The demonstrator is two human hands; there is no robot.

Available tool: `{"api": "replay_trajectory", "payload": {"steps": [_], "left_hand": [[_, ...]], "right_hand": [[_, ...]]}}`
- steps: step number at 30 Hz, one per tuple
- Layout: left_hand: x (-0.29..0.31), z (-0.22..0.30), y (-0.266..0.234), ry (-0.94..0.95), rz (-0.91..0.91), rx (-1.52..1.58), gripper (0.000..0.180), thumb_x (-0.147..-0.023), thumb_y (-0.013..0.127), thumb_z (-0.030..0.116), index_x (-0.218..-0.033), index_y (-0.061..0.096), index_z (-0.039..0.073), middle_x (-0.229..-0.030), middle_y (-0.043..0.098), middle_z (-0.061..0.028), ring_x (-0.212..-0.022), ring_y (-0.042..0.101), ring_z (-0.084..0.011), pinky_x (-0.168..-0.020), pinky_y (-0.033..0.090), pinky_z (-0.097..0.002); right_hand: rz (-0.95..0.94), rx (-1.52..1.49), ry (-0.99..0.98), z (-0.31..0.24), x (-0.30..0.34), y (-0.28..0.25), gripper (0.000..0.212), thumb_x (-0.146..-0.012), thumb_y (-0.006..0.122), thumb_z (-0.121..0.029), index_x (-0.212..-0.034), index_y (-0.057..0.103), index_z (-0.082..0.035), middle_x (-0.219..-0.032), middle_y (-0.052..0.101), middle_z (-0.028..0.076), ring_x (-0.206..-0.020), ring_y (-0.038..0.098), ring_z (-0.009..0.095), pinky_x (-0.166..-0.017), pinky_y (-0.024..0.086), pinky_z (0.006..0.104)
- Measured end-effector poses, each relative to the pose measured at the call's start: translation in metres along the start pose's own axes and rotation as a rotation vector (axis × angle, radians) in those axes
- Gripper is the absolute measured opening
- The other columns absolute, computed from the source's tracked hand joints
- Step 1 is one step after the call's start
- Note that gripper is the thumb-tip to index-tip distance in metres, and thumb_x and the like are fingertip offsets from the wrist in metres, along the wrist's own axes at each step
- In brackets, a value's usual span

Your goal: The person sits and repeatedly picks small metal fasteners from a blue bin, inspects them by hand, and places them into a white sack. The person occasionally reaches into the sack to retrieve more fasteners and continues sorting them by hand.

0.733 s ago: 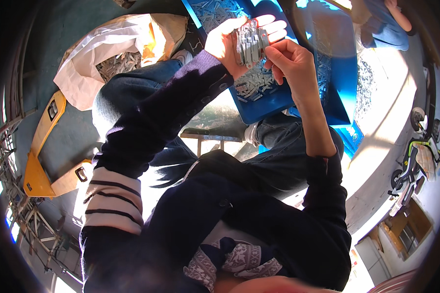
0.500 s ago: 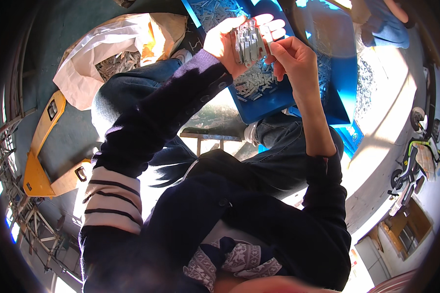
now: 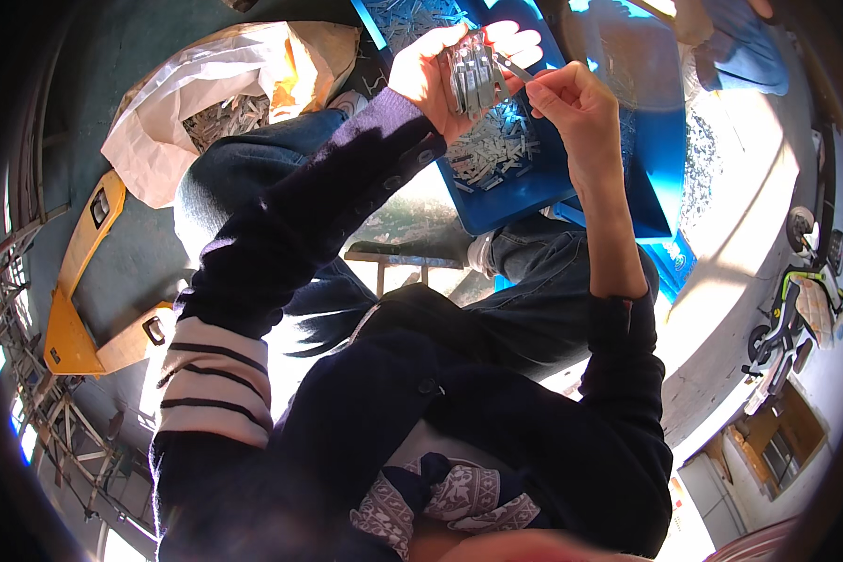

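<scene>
My left hand (image 3: 425,73) lies palm up over the blue bin, carrying a stack of small grey metal strips (image 3: 474,79) across its palm and fingers. On the right side of that stack, my right hand (image 3: 581,108) pinches the end of one thin metal strip (image 3: 513,69) between thumb and fingertips. The strip's other end reaches to the stack. Below the hands, many loose metal strips (image 3: 493,157) are heaped in the blue bin (image 3: 496,215).
A second blue bin (image 3: 660,197) stands at the right. On the left, a white sack (image 3: 145,155) holds more metal pieces, near a yellow pallet jack (image 3: 75,328). A person's blue-clad leg (image 3: 745,56) shows at upper right, a scooter (image 3: 796,300) at far right.
My right hand has moved slightly right, its fingers now closed together on a strip whose far end is at the stack. The left hand has barely shifted.
</scene>
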State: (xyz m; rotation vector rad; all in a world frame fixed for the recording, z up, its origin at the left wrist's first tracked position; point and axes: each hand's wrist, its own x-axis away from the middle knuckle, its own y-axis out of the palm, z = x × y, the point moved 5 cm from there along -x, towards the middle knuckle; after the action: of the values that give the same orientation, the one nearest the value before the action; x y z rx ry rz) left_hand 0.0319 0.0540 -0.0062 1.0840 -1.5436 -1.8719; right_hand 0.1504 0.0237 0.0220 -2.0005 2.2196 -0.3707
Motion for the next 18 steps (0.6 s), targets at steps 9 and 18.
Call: {"api": "replay_trajectory", "payload": {"steps": [9,18], "left_hand": [[0.004,0.011,-0.004,-0.036,0.536,-0.184,0.056,-0.084,0.038,0.035,-0.126,0.028,-0.001,-0.124,0.039,-0.0207,-0.109,0.045,-0.032,-0.092,0.037,-0.0426],[0.005,0.003,-0.014,-0.007,0.547,-0.441,0.076,-0.077,0.031,0.064,-0.124,0.033,0.004,-0.122,0.043,-0.0161,-0.11,0.045,-0.0289,-0.085,0.043,-0.0377]], "right_hand": [[0.19,0.121,-0.087,-0.016,-0.005,-0.037,0.007,-0.076,0.054,-0.005,-0.082,0.057,-0.003,-0.066,0.057,0.004,-0.054,0.05,0.008,-0.05,0.039,0.0183],[-0.3,0.054,-0.023,-0.002,0.005,0.016,0.019,-0.077,0.061,-0.021,-0.076,0.059,-0.003,-0.065,0.059,0.004,-0.06,0.054,0.009,-0.053,0.043,0.0195]]}}
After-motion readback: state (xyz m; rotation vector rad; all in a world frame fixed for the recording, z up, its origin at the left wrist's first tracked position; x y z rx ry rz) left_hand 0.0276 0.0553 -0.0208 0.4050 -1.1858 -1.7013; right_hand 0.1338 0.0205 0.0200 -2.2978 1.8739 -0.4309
